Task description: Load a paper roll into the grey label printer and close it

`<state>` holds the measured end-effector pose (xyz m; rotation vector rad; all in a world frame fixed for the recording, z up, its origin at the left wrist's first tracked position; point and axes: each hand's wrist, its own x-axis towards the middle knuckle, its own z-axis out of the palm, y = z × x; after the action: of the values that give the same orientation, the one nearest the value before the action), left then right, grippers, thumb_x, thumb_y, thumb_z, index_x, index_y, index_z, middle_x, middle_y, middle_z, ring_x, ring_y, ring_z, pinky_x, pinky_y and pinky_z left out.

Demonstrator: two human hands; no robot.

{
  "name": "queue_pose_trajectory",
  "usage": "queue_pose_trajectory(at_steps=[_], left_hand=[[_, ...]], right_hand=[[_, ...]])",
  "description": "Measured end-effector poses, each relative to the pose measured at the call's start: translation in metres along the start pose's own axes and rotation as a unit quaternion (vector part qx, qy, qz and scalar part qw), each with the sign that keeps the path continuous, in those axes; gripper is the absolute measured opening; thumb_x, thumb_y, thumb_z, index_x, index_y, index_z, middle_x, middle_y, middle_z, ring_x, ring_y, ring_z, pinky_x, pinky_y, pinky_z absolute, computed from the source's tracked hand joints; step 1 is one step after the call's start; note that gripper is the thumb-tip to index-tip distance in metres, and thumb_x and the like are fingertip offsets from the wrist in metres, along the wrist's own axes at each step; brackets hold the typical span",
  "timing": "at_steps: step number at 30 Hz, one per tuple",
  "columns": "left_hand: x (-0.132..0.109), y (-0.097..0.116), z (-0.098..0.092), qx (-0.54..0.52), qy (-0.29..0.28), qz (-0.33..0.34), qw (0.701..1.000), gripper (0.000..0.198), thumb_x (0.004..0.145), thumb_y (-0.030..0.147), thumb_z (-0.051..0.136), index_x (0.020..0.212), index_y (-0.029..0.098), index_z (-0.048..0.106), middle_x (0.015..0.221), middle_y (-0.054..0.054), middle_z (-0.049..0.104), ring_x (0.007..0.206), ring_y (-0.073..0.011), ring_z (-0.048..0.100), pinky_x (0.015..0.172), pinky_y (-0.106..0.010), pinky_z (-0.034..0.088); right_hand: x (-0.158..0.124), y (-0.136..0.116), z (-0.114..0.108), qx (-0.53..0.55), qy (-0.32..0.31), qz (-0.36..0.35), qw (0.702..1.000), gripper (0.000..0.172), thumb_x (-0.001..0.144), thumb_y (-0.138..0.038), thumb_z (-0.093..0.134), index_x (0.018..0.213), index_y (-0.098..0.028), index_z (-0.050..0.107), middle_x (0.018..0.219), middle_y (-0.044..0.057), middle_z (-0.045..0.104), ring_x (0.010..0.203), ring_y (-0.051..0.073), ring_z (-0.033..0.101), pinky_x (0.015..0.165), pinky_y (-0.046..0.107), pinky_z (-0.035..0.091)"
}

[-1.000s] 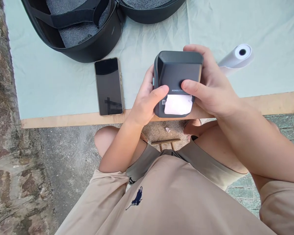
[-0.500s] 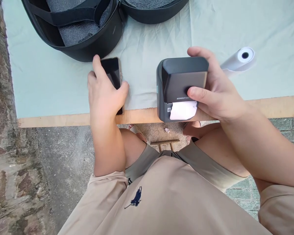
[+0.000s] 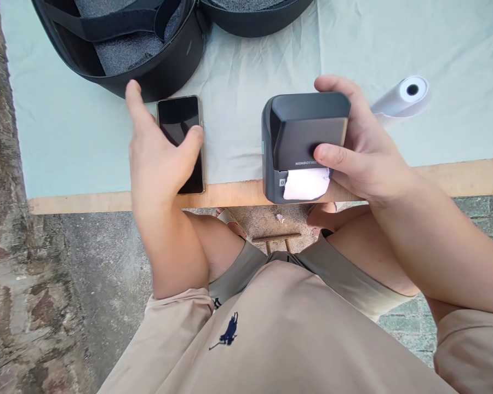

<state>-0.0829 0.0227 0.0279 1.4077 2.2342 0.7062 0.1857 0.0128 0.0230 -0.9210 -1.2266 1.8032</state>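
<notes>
My right hand (image 3: pixel 361 148) grips a dark grey label printer (image 3: pixel 299 131) from its right side, thumb on the front face. A torn-edged strip of white paper (image 3: pixel 306 184) sticks out of the printer's slot. My left hand (image 3: pixel 160 153) is open over the left side of a smartphone (image 3: pixel 184 112), with thumb and index finger spread apart. The phone lies face up with a dark screen near the table's front edge. Part of it is hidden under the hand, and whether the thumb touches the screen I cannot tell.
An open black zippered case (image 3: pixel 160 68) with grey foam and a strap stands at the back left, its other half (image 3: pixel 257 24) beside it. A white paper roll (image 3: pixel 406 96) lies to the right. Pale green cloth (image 3: pixel 238 109) covers the table, leaving a wooden front edge (image 3: pixel 82 202) bare.
My left hand has shifted left across the phone, so more of the screen shows. My right hand and the label printer have hardly moved.
</notes>
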Motion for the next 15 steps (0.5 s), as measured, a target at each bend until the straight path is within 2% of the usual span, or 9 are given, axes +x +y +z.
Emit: queue_pose_trajectory(at_steps=[2, 5, 9, 12, 15], left_hand=[[0.003, -0.006, -0.005, 0.028, 0.0, -0.026, 0.999, 0.103, 0.064, -0.004, 0.065, 0.154, 0.021, 0.021, 0.145, -0.012, 0.05, 0.128, -0.0289, 0.055, 0.113, -0.053, 0.041], [0.006, -0.014, -0.013, 0.02, -0.005, -0.055, 0.998, 0.09, 0.071, 0.003, 0.064, 0.152, 0.021, 0.028, 0.134, -0.012, 0.057, 0.116, -0.0259, 0.061, 0.109, -0.055, 0.045], [0.008, -0.02, -0.019, -0.014, -0.017, -0.054, 0.998, 0.082, 0.075, 0.005, 0.059, 0.15, 0.02, 0.032, 0.127, -0.012, 0.062, 0.101, -0.0215, 0.064, 0.105, -0.057, 0.049], [0.01, -0.024, -0.021, -0.043, -0.032, -0.065, 0.996, 0.085, 0.072, 0.001, 0.055, 0.151, 0.019, 0.03, 0.13, -0.013, 0.059, 0.094, -0.0185, 0.063, 0.105, -0.058, 0.05], [0.011, -0.031, -0.025, -0.065, -0.06, -0.053, 0.995, 0.095, 0.063, 0.002, 0.055, 0.152, 0.017, 0.027, 0.134, -0.015, 0.055, 0.093, -0.0202, 0.061, 0.104, -0.065, 0.047]], right_hand=[[0.0, 0.0, -0.001, -0.007, -0.003, -0.003, 1.0, 0.069, 0.078, -0.035, 0.079, 0.133, -0.034, 0.038, 0.108, -0.004, 0.058, 0.095, 0.01, 0.064, 0.095, 0.037, 0.061], [-0.001, 0.0, 0.0, -0.007, -0.008, 0.006, 1.0, 0.071, 0.078, -0.036, 0.078, 0.135, -0.035, 0.036, 0.109, -0.004, 0.058, 0.096, 0.011, 0.065, 0.095, 0.037, 0.061], [-0.001, -0.001, 0.001, -0.007, -0.008, 0.015, 1.0, 0.073, 0.078, -0.036, 0.078, 0.136, -0.036, 0.034, 0.107, -0.005, 0.058, 0.094, 0.011, 0.066, 0.095, 0.038, 0.061], [-0.001, -0.001, 0.002, -0.016, -0.005, 0.018, 1.0, 0.073, 0.077, -0.038, 0.078, 0.136, -0.037, 0.035, 0.107, -0.005, 0.058, 0.094, 0.011, 0.067, 0.094, 0.04, 0.062], [-0.001, -0.002, 0.002, -0.013, -0.003, 0.019, 1.0, 0.075, 0.077, -0.038, 0.079, 0.136, -0.036, 0.033, 0.107, -0.004, 0.058, 0.093, 0.01, 0.066, 0.093, 0.037, 0.062]])
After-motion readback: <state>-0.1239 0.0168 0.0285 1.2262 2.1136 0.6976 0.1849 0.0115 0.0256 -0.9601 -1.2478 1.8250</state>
